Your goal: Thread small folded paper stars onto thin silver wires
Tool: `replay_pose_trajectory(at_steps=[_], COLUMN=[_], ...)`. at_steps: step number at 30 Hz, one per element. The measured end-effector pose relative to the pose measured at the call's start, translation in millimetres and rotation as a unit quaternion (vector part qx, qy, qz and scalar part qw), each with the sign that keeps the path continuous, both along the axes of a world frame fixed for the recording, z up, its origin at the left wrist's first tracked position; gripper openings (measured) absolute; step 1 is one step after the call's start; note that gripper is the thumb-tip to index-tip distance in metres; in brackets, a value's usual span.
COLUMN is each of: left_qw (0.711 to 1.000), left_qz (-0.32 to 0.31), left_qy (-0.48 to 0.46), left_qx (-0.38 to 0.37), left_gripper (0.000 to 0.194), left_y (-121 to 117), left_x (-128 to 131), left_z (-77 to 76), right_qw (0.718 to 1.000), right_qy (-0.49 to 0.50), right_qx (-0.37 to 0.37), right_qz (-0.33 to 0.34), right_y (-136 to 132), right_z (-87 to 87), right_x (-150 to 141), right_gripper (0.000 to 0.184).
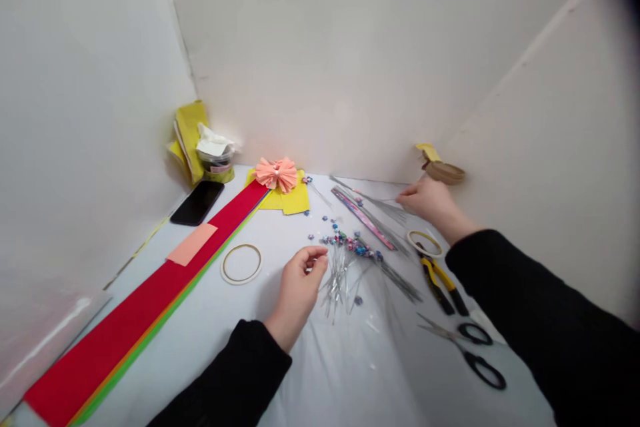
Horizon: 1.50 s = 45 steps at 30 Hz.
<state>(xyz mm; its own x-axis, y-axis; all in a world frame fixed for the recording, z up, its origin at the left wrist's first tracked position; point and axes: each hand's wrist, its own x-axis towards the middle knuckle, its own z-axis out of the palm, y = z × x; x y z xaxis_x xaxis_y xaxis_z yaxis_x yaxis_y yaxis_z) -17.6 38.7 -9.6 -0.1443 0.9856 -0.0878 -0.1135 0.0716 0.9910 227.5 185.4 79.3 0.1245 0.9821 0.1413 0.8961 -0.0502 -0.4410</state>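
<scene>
Stems [340,283]: just beside left hand [299,287], fingers curled shut.
Wires [381,203]: touching right hand [425,203], fingers pressed together; pinching cannot be told.

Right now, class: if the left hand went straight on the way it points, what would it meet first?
The left hand would most likely meet the wires first, just ahead of it, though depth is hard to judge here.

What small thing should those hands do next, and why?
Probably the right hand should pick up the long silver wires at its fingertips, as they're the closest thing to it, while the left hand sits curled beside the pile of bead-tipped wires.
</scene>
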Motion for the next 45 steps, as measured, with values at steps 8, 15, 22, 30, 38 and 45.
replay_pose_trajectory(at_steps=[8, 15, 22, 30, 38, 45], left_qw=[0.998, 0.998, 0.993, 0.996, 0.991, 0.99], left_qz=[-0.048, -0.03, -0.061, -0.017, -0.092, -0.134], left_qy=[-0.032, -0.058, -0.078, -0.077, -0.069, -0.027], left_qx=[0.0, -0.013, -0.064, -0.049, -0.062, -0.038], left_gripper=[0.032, 0.018, 0.023, 0.013, 0.008, 0.019], left_y=[-10.5, -15.8, -17.7, -13.5, -20.3, -21.5], left_x=[6.4, 6.3, 8.1, 9.9, 14.4, 13.4], left_z=[13.6, 23.5, 25.5, 10.0, 15.6, 15.5], right_qw=[0.857, 0.827, 0.863, 0.874, 0.862, 0.854], right_qy=[0.479, 0.519, 0.451, 0.431, 0.474, 0.507], right_qx=[-0.173, -0.149, -0.066, -0.088, -0.044, -0.027], right_qz=[0.079, 0.158, 0.217, 0.207, 0.171, 0.112], right_y=[-136.0, -163.9, -171.1, -173.7, -179.6, -179.3], right_z=[-63.5, -96.9, -95.8, -94.4, -95.5, -96.9], right_x=[-69.6, -85.4, -81.7, -85.8, -95.1, -93.4], right_gripper=[0.041, 0.025, 0.011, 0.013, 0.011, 0.014])
